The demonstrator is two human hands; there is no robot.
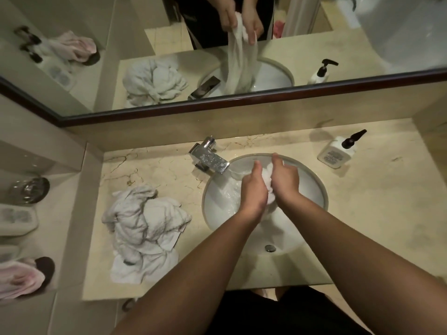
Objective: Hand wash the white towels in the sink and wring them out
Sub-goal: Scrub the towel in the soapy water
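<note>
Over the round white sink (312, 187), my left hand (254, 189) and my right hand (285, 180) grip a bunched white towel (268, 177) between them. The rest of the towel hangs down into the basin below my wrists; the mirror shows it trailing in a long fold. Water runs from the chrome faucet (210, 160) into the basin at the left of my hands. A heap of crumpled white towels (145, 233) lies on the marble counter (375, 213) left of the sink.
A white pump bottle (338, 151) with a black top stands at the counter's back right. A mirror (169, 56) runs along the back wall. On a side ledge at the left sit a glass dish (29, 189), a soap tray (17, 218) and a pink cloth (21, 279).
</note>
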